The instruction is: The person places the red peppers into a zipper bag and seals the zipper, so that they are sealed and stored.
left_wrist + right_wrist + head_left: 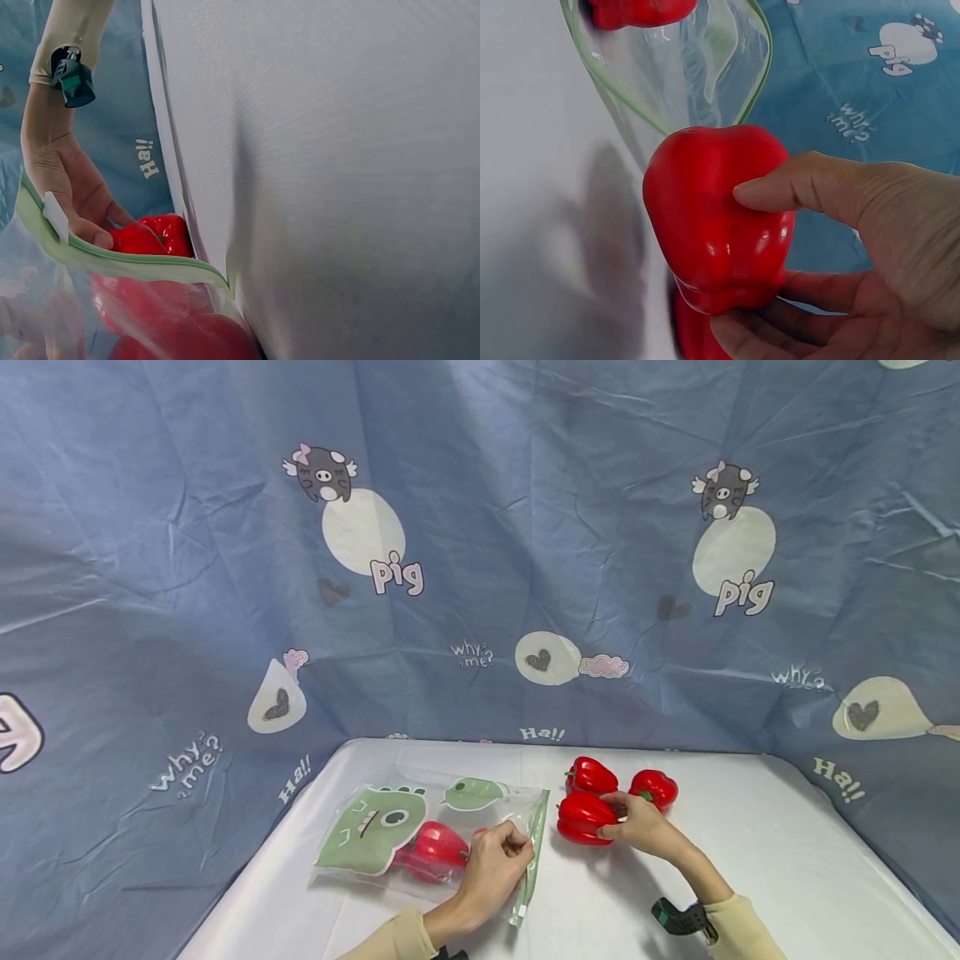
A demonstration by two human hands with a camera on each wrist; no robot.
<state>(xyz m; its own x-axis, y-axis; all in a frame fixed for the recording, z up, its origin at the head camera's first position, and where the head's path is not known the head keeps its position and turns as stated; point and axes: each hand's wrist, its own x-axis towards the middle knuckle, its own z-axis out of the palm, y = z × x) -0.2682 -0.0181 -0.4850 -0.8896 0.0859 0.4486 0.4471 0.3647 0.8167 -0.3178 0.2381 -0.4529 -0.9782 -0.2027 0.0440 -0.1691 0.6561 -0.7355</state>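
Right hand (642,827) gripping red bell pepper (581,817), left hand (491,866) at 9 o'clock pinching zip bag (420,827) mouth, one pepper inside (438,850)

A white table (787,860) carries a clear zip bag (420,827) and three red peppers (585,817).

Open worktop (787,860) right of peppers, free passage. Left hand (491,864) at zip bag (420,827) mouth; two loose peppers (622,783) crowd behind held pepper (581,817).
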